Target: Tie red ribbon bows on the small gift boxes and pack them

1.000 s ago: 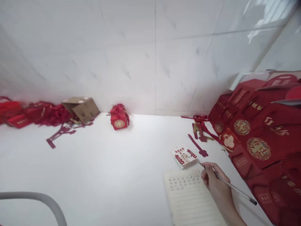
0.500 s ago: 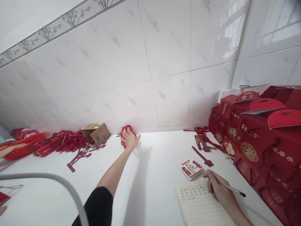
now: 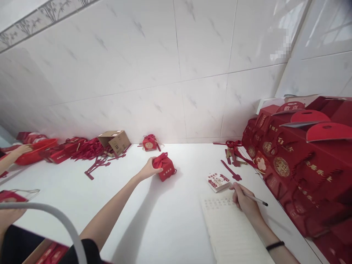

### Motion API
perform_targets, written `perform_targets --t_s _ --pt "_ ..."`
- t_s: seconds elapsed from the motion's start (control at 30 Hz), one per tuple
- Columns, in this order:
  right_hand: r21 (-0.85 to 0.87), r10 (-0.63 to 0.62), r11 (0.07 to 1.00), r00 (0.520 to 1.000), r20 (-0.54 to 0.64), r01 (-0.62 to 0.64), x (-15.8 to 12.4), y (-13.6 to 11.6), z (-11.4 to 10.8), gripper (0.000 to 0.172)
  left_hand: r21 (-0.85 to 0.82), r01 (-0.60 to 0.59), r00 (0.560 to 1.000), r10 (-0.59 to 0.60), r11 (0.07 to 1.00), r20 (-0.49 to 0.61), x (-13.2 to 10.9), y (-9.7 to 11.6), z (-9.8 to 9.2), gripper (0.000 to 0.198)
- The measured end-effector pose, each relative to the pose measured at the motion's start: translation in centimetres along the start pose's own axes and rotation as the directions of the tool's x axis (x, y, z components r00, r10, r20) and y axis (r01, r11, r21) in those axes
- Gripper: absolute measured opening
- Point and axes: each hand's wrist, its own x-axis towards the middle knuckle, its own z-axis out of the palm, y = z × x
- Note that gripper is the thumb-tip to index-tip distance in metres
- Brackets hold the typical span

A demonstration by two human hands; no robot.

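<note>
My left hand (image 3: 149, 168) grips the side of a small red gift box (image 3: 167, 170) topped with a red ribbon bow, thumb in front. The box is slightly tilted above the white table; I cannot tell whether it touches. In my right hand (image 3: 246, 200) is a pen (image 3: 257, 199), with the wrist resting beside an open notebook (image 3: 233, 234) that has rows of writing at its top. Just beyond the pen tip lies a small white pad with red print (image 3: 218, 182). Another red gift box (image 3: 149, 143) stands against the wall.
Red gift bags (image 3: 286, 161) are stacked along the right edge. Red straps (image 3: 232, 170) lie beside them. At the back left sit a cardboard box (image 3: 117, 142), red ribbons (image 3: 89, 148) and a red basin (image 3: 35, 152). Another person's arm (image 3: 13, 157) reaches there. A grey curved bar crosses the lower left.
My left hand has drawn a red gift box away from the wall toward me, and the box behind it now shows. My right hand stays at the notebook with the pen.
</note>
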Motion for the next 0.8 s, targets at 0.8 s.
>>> perform_targets --t_s 0.8 --pt "0.07 -0.17 0.985 0.926 0.337 0.155 -12.3 -4.6 4.9 0.039 -0.457 0.031 0.988 0.042 0.889 0.148 -20.8 0.1 6.9 0.039"
